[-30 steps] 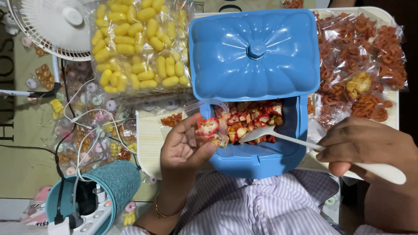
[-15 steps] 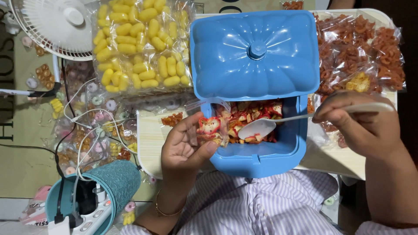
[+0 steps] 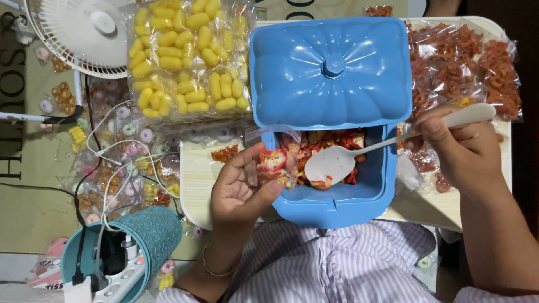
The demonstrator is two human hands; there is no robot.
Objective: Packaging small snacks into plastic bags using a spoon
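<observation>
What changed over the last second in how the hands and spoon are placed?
The right hand rose from low beside the blue box to level with its opening, tipping the white spoon handle upward, its bowl staying among the red snacks. The left hand kept holding the small clear bag; the lid stayed put.

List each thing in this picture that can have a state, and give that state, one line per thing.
Blue box: open, part-filled with red snacks.
Blue lid: off the opening, resting across the box's far half.
White spoon: held by right hand, bowl in the snacks.
Small clear bag: open, part-filled, held by left hand.
Yellow snack bags: filled, lying flat.
</observation>
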